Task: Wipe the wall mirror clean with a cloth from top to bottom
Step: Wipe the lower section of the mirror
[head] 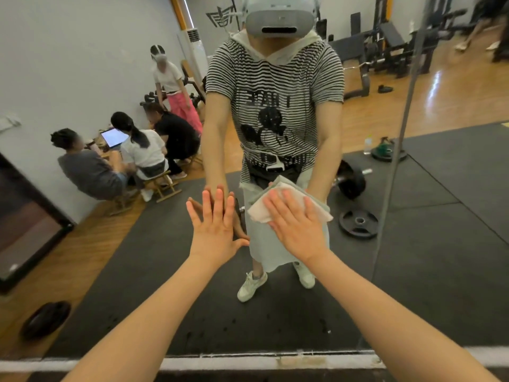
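Even, bright indoor light, soft and diffuse, no hard shadows. Glare streaks on the wooden floor point(438, 84) reflected upper right in the mirror point(440, 216). Strong wide-angle distortion: the mirror seam point(396, 161) and bottom frame bow near the edges. Centre fairly sharp; forearms at the lower edge softer. Reflected faces are blurred. Slight overall softness.

My forearms were bare, without sleeves, watch or rings on my left hand point(217, 227) or my right hand point(294, 230).
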`<state>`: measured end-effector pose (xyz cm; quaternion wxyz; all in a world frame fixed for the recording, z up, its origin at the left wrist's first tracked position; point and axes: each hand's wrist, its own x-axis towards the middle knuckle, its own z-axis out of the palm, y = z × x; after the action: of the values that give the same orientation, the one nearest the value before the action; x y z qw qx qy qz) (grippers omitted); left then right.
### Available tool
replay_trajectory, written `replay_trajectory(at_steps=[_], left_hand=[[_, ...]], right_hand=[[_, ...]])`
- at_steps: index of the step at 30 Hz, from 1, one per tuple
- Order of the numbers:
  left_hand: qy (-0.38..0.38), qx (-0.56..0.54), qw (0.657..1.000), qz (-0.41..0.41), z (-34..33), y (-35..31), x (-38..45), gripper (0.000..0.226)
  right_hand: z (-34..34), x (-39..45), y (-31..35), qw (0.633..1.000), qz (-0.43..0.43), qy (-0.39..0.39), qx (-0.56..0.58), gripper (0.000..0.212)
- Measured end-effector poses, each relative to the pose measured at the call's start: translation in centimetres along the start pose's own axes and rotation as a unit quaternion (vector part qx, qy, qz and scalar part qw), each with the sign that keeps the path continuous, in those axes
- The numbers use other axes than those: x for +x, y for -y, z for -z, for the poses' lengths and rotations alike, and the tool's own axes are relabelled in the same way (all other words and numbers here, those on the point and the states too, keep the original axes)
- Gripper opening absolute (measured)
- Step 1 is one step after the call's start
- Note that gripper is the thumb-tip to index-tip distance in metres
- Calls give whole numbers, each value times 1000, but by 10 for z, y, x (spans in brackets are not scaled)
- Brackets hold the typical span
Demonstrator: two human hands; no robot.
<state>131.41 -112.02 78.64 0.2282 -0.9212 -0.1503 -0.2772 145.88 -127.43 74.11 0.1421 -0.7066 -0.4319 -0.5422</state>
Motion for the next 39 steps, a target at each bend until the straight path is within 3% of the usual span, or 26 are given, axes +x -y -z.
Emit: replay_trajectory(at_steps=[3, 9, 19, 21, 23, 26, 29, 32, 34, 36, 39], left_hand=[[1, 3, 1000, 8, 2, -1, 0, 155], [9, -8, 1000, 6, 3, -2, -1, 151], [-23, -28, 999, -14, -4, 1, 0, 159], [-31, -25, 999, -21, -4, 1, 0, 161], [-35, -15, 999, -23, -3, 1, 1, 162], [-48, -11, 999, -25, 0, 0, 2, 161], [-65, -14, 997, -34, -2, 1, 2, 162], [-82, -16, 996, -42, -3, 3, -1, 152], [-106, -37, 993, -40, -4, 7, -9, 135], [-126, -66, 990, -12, -7, 14, -24, 119], [-126, -92, 987, 43, -14, 35, -50, 121]], right_hand=[[2, -21, -34, 1000, -6, 3, -21, 61], [27, -41, -88, 984, -173, 35, 38, 54], [18, -3, -19, 921, -373, -12, 110, 60], [14, 5, 2, 933, -343, -3, 110, 68], [6, 9, 29, 963, -253, 7, 93, 79], [-2, 13, 49, 979, -188, 12, 76, 77], [-1, 5, 38, 983, -169, 35, 66, 60], [12, -3, 16, 993, -93, 45, 65, 71], [19, -5, 0, 996, -35, 59, 56, 74], [22, -8, -12, 997, 2, 73, 32, 71], [26, -7, -15, 997, 11, 78, -1, 62]])
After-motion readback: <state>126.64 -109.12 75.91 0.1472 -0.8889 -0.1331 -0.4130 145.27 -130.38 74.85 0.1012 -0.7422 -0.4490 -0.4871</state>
